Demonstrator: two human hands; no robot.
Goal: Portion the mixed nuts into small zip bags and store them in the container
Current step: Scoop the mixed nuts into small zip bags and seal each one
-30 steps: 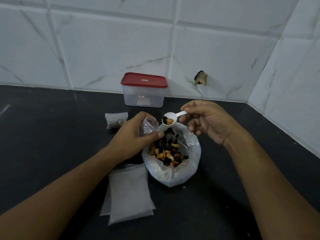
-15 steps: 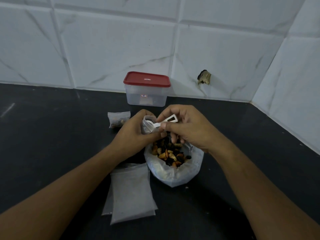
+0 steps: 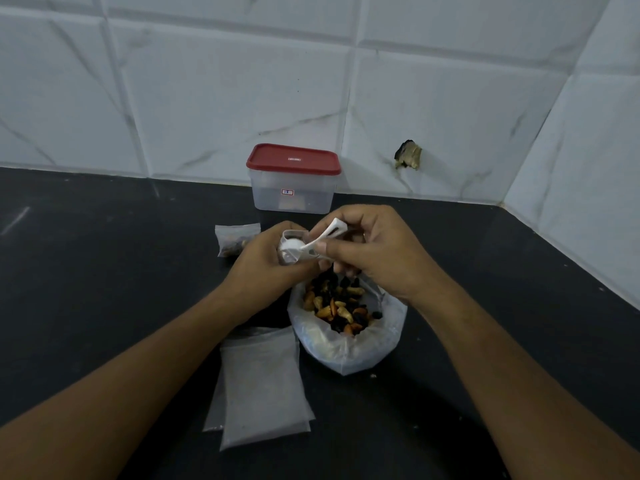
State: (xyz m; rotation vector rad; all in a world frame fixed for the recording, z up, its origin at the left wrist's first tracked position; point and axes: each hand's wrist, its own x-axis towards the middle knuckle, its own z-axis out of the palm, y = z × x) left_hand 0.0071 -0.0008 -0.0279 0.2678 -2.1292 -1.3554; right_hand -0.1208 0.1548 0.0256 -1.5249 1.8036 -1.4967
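A large clear bag of mixed nuts (image 3: 346, 317) stands open on the black counter. Just above its far rim my left hand (image 3: 266, 268) holds a small zip bag (image 3: 289, 249) with its mouth up. My right hand (image 3: 374, 251) pinches the handle of a white plastic scoop (image 3: 313, 241), whose bowl is tipped into the small bag's mouth. A clear container with a red lid (image 3: 293, 181) stands shut by the wall behind my hands. One small bag with nuts in it (image 3: 235, 240) lies to the left of my left hand.
A stack of empty zip bags (image 3: 263, 389) lies flat on the counter (image 3: 104, 271) near me, left of the big bag. White tiled walls meet in a corner at the right. A chipped hole (image 3: 408, 157) shows in the back wall.
My right hand has swung the loaded scoop left from above the big bag to the small bag's mouth and tipped it over. My left hand has kept the small bag in place.
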